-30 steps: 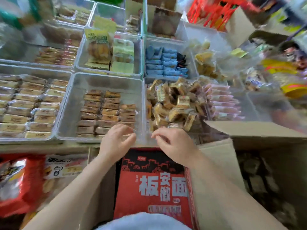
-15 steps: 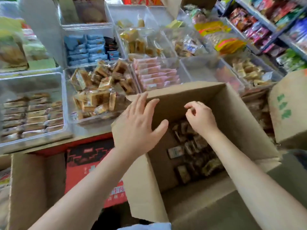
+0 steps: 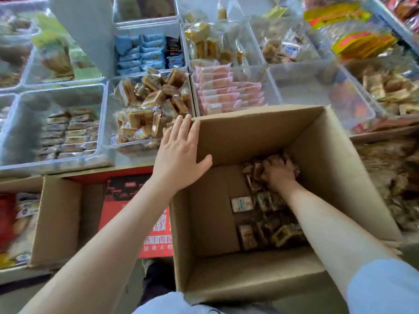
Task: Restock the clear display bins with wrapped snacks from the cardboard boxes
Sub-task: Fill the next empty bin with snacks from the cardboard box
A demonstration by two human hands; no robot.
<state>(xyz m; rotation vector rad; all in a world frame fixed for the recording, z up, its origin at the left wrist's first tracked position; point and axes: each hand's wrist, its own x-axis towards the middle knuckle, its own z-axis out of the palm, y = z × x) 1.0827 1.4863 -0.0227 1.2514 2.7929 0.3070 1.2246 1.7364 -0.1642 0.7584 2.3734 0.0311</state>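
While my left hand [image 3: 181, 152] presses flat, fingers straight, against the cardboard box [image 3: 322, 141], my right hand [image 3: 277, 172] digs among its wrapped snacks [image 3: 269, 220], grip unclear.

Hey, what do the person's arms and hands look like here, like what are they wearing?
Both hands, the left hand and the right hand, are bare: no gloves, rings or watch show. The forearms are uncovered. A light blue sleeve covers the right upper arm; the same pale fabric shows at the bottom edge. No left sleeve is in view.
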